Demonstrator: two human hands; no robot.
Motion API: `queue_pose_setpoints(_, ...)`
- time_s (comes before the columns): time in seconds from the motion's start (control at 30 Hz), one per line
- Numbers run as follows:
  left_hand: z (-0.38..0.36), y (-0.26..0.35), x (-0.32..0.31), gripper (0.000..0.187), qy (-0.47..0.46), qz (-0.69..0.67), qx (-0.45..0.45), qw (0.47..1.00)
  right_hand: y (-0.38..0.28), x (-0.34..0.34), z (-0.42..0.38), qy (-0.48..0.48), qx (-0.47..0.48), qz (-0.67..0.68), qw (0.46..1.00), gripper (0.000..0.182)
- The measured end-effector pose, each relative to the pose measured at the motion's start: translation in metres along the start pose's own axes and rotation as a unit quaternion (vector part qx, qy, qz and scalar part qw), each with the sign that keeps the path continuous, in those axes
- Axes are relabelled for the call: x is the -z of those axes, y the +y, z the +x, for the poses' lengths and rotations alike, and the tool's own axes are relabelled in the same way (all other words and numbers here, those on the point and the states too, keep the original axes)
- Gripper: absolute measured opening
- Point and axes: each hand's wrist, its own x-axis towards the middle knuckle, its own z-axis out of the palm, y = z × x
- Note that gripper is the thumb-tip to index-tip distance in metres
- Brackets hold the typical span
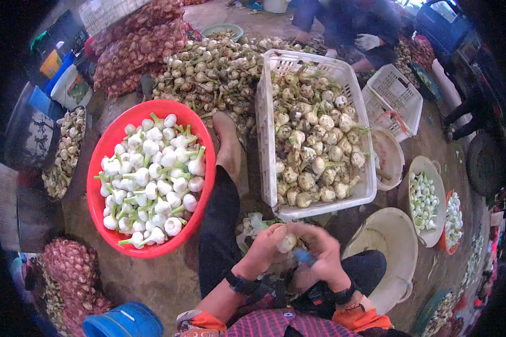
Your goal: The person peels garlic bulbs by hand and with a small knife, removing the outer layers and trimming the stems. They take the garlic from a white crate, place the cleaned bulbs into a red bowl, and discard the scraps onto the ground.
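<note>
Garlic bulb [287, 242] in hand, its round face showing between the two hands, above the lap, is what could most easily be lost here. The left hand [266, 247] seems to pinch it at one side with thumb and fingers, so a hard push from the right could roll it out of that grip and drop it between the legs to the floor. The right hand [322, 257] is curled, seemingly closed about a blue object [305, 256]; blur hides whether that has an edge. If it has, a slip could nick the left thumb, since the fingers sit so near, or cut into the cloves if pressed too deep.

As for the grip, the bulb lies at the left fingertips rather than deep in the palm, with the blue object just beside it, toward the right palm. I cannot tell whether the two touch. Beyond the hands stand the white crate [326, 209] of soiled bulbs and, leftward, the red basin [94, 185] of clean ones.
</note>
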Motion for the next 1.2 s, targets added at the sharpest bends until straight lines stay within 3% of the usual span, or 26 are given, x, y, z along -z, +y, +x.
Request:
queue_pose_setpoints(0.03, -0.007, 0.002, -0.003, 0.037, -0.001, -0.087, 0.039, 0.995, 0.005, -0.005, 0.0, 0.107, 0.043, 0.133, 0.984, 0.033)
queue_pose_setpoints(0.07, -0.012, 0.006, -0.007, 0.039, -0.001, -0.173, 0.077, 0.982, 0.004, 0.0, 0.002, 0.212, 0.013, 0.131, 0.968, 0.028)
queue_pose_setpoints(0.1, -0.014, 0.007, -0.011, 0.047, 0.026, -0.149, 0.044, 0.987, 0.004, -0.002, 0.008, 0.257, -0.008, 0.133, 0.957, 0.028)
queue_pose_setpoints(0.13, -0.016, 0.005, -0.014, 0.049, 0.034, 0.038, -0.056, 0.997, 0.007, -0.003, 0.011, 0.301, -0.028, 0.135, 0.943, 0.027)
queue_pose_setpoints(0.17, -0.017, 0.003, -0.017, 0.051, 0.039, 0.222, -0.154, 0.962, 0.017, -0.003, 0.008, 0.239, -0.074, 0.193, 0.949, 0.028)
queue_pose_setpoints(0.2, -0.019, 0.004, -0.021, 0.053, 0.041, 0.396, -0.245, 0.884, 0.02, -0.004, 0.004, 0.174, -0.12, 0.249, 0.945, 0.028)
queue_pose_setpoints(0.23, -0.022, 0.005, -0.027, 0.059, 0.042, 0.511, -0.313, 0.8, 0.014, -0.014, 0.002, 0.18, -0.141, 0.261, 0.938, 0.029)
queue_pose_setpoints(0.33, -0.038, 0.0, -0.051, 0.066, 0.142, 0.547, -0.32, 0.761, 0.018, -0.029, -0.002, 0.21, -0.057, 0.143, 0.966, 0.034)
queue_pose_setpoints(0.47, -0.033, -0.012, -0.041, 0.072, 0.133, 0.553, -0.343, 0.748, 0.024, -0.026, -0.009, 0.196, -0.01, 0.017, 0.98, 0.031)
queue_pose_setpoints(0.53, -0.034, -0.011, -0.043, 0.07, 0.14, 0.597, -0.363, 0.701, 0.025, -0.024, -0.012, 0.202, -0.013, -0.112, 0.973, 0.028)
queue_pose_setpoints(0.6, -0.035, -0.01, -0.043, 0.069, 0.127, 0.622, -0.391, 0.667, 0.021, -0.022, -0.014, 0.19, -0.005, -0.103, 0.976, 0.028)
queue_pose_setpoints(0.67, -0.035, -0.007, -0.044, 0.07, 0.123, 0.607, -0.392, 0.68, 0.012, -0.016, -0.016, 0.162, -0.03, -0.041, 0.985, 0.028)
queue_pose_setpoints(0.83, -0.034, -0.003, -0.04, 0.069, 0.12, 0.544, -0.36, 0.748, 0.008, -0.004, -0.019, 0.083, -0.006, 0.055, 0.995, 0.055)
queue_pose_setpoints(0.93, -0.03, -0.004, -0.034, 0.067, 0.082, 0.475, -0.303, 0.822, 0.013, -0.005, -0.018, 0.134, 0.052, -0.042, 0.989, 0.055)
queue_pose_setpoints(1.03, -0.033, -0.005, -0.037, 0.066, 0.084, 0.438, -0.261, 0.856, 0.025, -0.003, -0.016, 0.171, 0.043, -0.09, 0.98, 0.055)
queue_pose_setpoints(1.13, -0.037, -0.002, -0.047, 0.068, 0.157, 0.577, -0.348, 0.722, 0.013, 0.002, -0.014, 0.163, -0.038, 0.146, 0.975, 0.052)
queue_pose_setpoints(1.2, -0.034, -0.005, -0.042, 0.073, 0.134, 0.621, -0.377, 0.674, 0.018, 0.004, -0.016, 0.092, -0.017, -0.043, 0.995, 0.043)
